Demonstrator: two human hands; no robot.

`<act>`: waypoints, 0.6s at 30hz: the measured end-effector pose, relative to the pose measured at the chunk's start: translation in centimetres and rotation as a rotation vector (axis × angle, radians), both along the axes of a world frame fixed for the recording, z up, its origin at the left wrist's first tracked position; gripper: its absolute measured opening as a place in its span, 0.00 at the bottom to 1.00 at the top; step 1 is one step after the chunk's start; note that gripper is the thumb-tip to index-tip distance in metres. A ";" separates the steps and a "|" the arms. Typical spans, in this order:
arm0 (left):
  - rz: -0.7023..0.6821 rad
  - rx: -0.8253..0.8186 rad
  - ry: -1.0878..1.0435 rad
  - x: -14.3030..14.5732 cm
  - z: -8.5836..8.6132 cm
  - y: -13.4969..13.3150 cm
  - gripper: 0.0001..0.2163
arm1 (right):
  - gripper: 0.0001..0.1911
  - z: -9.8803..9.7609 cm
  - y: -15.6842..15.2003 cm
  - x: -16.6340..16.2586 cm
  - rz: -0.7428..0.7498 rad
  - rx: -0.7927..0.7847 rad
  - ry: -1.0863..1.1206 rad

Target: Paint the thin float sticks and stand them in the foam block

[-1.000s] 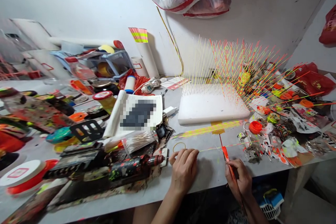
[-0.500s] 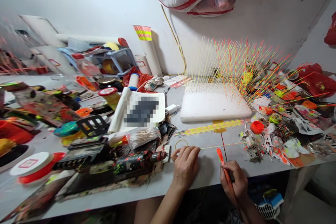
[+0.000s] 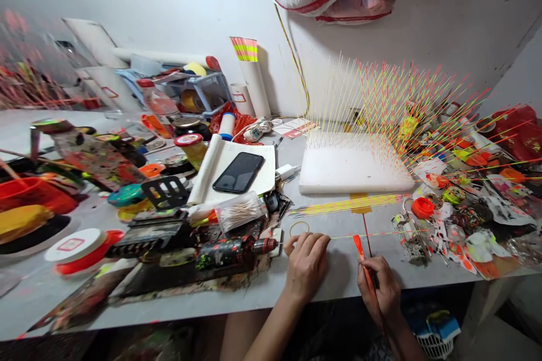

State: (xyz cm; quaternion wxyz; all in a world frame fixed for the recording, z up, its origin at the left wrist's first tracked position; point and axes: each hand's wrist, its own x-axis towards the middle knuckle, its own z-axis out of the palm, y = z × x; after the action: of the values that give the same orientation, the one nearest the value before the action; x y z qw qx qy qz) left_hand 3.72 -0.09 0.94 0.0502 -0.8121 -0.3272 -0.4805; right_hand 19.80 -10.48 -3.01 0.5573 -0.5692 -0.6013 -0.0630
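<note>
Near the front edge of a grey worktop (image 3: 347, 282), a person's right hand (image 3: 379, 287) grips an orange-tipped brush (image 3: 359, 248), thumb and fingers closed round its handle. To its left, the person's left hand (image 3: 307, 265) is clamped on a thin rod (image 3: 383, 233), fingers drawn together, though the knuckles hide the pinch itself. The rod runs roughly parallel to the front edge, out from the left hand toward the clutter at the worktop's right end. The brush tip meets or almost meets it; contact is too fine to confirm.

Just beyond, a bundle of yellow-banded rods (image 3: 330, 207) lies flat across a patch of brown tape (image 3: 360, 203), apparently the share left to do, showing no clear red.

Farther back, a white foam block (image 3: 355, 172) bristles with upright and leaning rods (image 3: 381, 118). Those toward its right end carry red and yellow bands and look finished in colour; those toward its left end appear paler, their red seemingly yet to come. Judged by that spread, the painting is well under way but incomplete, with the rod in hand mid-coat.
</note>
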 end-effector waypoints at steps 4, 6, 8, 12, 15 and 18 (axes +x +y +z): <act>0.001 0.004 0.003 0.0 -0.1 0.0 0.07 | 0.07 0.0 0.0 0.0 0.000 -0.010 0.009; 0.002 -0.004 0.001 0.0 -0.1 0.0 0.07 | 0.07 0.1 -0.2 0.0 0.003 -0.012 0.027; 0.005 -0.016 0.001 0.0 -0.2 0.0 0.07 | 0.07 0.2 -0.5 0.0 0.013 -0.014 0.051; 0.011 -0.033 0.014 -0.1 -0.3 0.0 0.08 | 0.08 0.7 -1.4 0.0 0.072 -0.025 0.072; 0.020 -0.047 0.035 -0.7 -0.1 0.0 0.08 | 0.09 1.1 -1.4 -0.4 0.125 0.030 0.052; 0.037 -0.038 0.049 -1.6 0.1 0.1 0.08 | 0.10 1.6 -0.9 -1.0 0.167 0.080 0.018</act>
State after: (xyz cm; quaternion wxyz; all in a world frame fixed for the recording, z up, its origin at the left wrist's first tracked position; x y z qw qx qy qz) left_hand 2.14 0.01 1.02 0.0515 -0.8181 -0.3500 -0.4533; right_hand 18.84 -11.41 -1.40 0.5884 -0.4947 -0.6386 -0.0351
